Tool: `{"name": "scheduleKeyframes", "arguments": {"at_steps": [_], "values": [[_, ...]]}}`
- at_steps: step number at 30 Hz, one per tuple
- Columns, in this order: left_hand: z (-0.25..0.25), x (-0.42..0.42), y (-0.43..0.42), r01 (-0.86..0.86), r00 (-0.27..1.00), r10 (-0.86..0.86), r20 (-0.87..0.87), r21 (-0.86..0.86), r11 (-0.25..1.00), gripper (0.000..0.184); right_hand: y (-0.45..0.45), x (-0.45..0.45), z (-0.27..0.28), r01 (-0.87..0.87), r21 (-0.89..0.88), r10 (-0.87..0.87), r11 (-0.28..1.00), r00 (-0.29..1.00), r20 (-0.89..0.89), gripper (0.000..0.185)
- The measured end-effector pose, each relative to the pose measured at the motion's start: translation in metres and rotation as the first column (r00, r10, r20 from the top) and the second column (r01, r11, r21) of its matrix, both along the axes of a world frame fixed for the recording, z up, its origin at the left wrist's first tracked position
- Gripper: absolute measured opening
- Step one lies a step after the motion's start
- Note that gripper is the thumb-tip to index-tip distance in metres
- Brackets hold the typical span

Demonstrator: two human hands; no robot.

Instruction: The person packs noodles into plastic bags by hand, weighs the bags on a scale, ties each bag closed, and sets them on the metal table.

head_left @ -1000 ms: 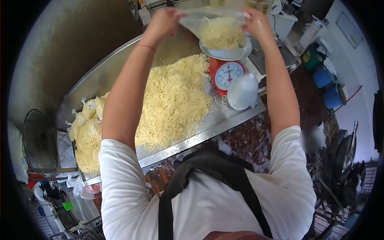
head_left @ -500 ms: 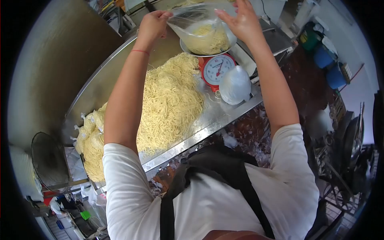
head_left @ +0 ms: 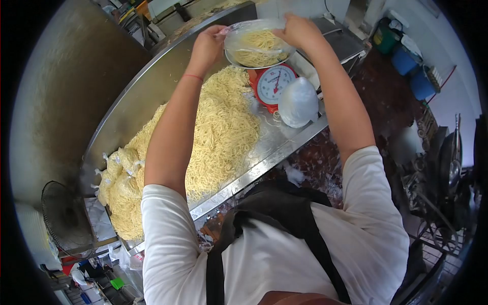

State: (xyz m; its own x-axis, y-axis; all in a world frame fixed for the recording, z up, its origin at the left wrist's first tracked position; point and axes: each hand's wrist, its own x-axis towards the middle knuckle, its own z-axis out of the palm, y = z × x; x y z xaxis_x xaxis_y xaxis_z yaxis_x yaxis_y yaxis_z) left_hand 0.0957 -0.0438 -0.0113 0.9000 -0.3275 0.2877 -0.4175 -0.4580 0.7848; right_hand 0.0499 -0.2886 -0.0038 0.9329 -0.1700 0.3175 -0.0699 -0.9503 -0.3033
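A clear plastic bag [head_left: 241, 29] with yellow noodles [head_left: 260, 41] inside rests in the metal pan [head_left: 254, 66] of a red dial scale [head_left: 274, 85]. My left hand [head_left: 207, 49] is closed on the bag's left edge. At the opposite side, my right hand [head_left: 300, 32] grips the bag's right edge, its fingertips partly hidden. The bag's mouth is stretched wide between both hands. A large heap of loose noodles [head_left: 223, 132] lies in the steel tray below my left forearm. A rounded whitish plastic bundle [head_left: 298, 103] stands beside the scale.
Several tied bags of noodles [head_left: 116, 165] sit at the tray's left end. The raised metal rim [head_left: 264, 165] of the tray runs along my front. A round fan [head_left: 63, 216] stands at left. Blue buckets [head_left: 423, 84] and metal cookware [head_left: 452, 168] are at right.
Both hands have come down and the bag's raised mouth is lower and flatter over the pan. My right hand, with fingers apart before, now holds the bag's edge.
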Motion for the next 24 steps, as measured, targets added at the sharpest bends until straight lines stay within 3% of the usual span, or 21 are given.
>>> {"name": "scheduleKeyframes", "arguments": {"at_steps": [1, 4, 6, 7, 9, 10, 12, 13, 14, 15, 16, 19, 22, 23, 24], "values": [[0.0, -0.008, 0.006, 0.014, 1.0, -0.018, -0.025, -0.15, 0.989, 0.026, 0.001, -0.003, 0.003, -0.028, 0.059, 0.039, 0.998, 0.979, -0.198, 0.032], [0.016, -0.045, 0.026, 0.029, 0.997, -0.061, -0.047, -0.502, 0.864, 0.024, 0.015, -0.015, 0.016, -0.399, 0.156, 0.367, 0.904, 0.909, 0.195, 0.033], [0.046, -0.093, 0.047, 0.02, 0.998, -0.054, -0.033, -0.643, 0.766, 0.026, 0.027, -0.024, 0.026, -0.375, -0.081, 0.373, 0.923, 0.827, 0.421, 0.029], [0.055, -0.116, 0.062, 0.012, 0.999, -0.046, -0.029, -0.702, 0.712, 0.028, 0.057, -0.063, 0.064, -0.401, 0.27, 0.307, 0.875, 0.892, 0.331, 0.034], [0.056, -0.164, 0.099, 0.022, 0.999, -0.044, -0.014, -0.693, 0.721, 0.029, 0.096, -0.105, 0.074, -0.396, 0.438, 0.27, 0.807, 0.907, 0.324, 0.03], [0.055, -0.184, 0.115, 0.038, 0.999, -0.047, 0.006, -0.691, 0.722, 0.03, 0.106, -0.107, 0.047, -0.43, 0.266, 0.283, 0.863, 0.847, 0.45, 0.024], [0.013, -0.214, 0.143, -0.043, 0.994, -0.023, -0.102, -0.601, 0.798, 0.028, 0.154, -0.135, -0.003, -0.401, 0.556, 0.242, 0.728, 0.909, 0.339, 0.02], [-0.02, -0.223, 0.145, -0.174, 0.965, 0.016, -0.261, -0.596, 0.784, 0.028, 0.169, -0.137, -0.051, -0.455, 0.567, 0.349, 0.686, 0.891, 0.292, 0.021], [-0.062, -0.223, 0.157, -0.225, 0.921, -0.048, -0.388, -0.627, 0.745, 0.028, 0.183, -0.137, -0.098, -0.501, 0.584, 0.454, 0.639, 0.858, 0.241, 0.023], [-0.084, -0.229, 0.172, -0.291, 0.9, 0.011, -0.436, -0.581, 0.76, 0.026, 0.191, -0.137, -0.132, -0.472, 0.605, 0.482, 0.641, 0.861, 0.161, 0.022], [-0.097, -0.233, 0.185, -0.376, 0.859, 0.109, -0.5, -0.474, 0.796, 0.025, 0.196, -0.136, -0.143, -0.442, 0.621, 0.505, 0.647, 0.859, 0.085, 0.021], [-0.151, -0.244, 0.225, -0.569, 0.749, 0.196, -0.633, -0.463, 0.679, 0.022, 0.202, -0.141, -0.154, -0.353, 0.689, 0.627, 0.633, 0.756, -0.188, 0.026], [-0.156, -0.262, 0.249, -0.664, 0.692, 0.228, -0.685, -0.479, 0.575, 0.021, 0.184, -0.138, -0.193, -0.253, 0.922, 0.671, 0.292, 0.741, -0.009, 0.047], [-0.154, -0.265, 0.254, -0.684, 0.678, 0.223, -0.7, -0.489, 0.541, 0.022, 0.188, -0.144, -0.227, -0.492, 0.707, 0.712, 0.508, 0.701, -0.024, 0.063], [-0.159, -0.269, 0.257, -0.654, 0.692, 0.184, -0.698, -0.498, 0.57, 0.02, 0.192, -0.157, -0.272, -0.671, 0.389, 0.743, 0.632, 0.667, -0.056, 0.08]]}}
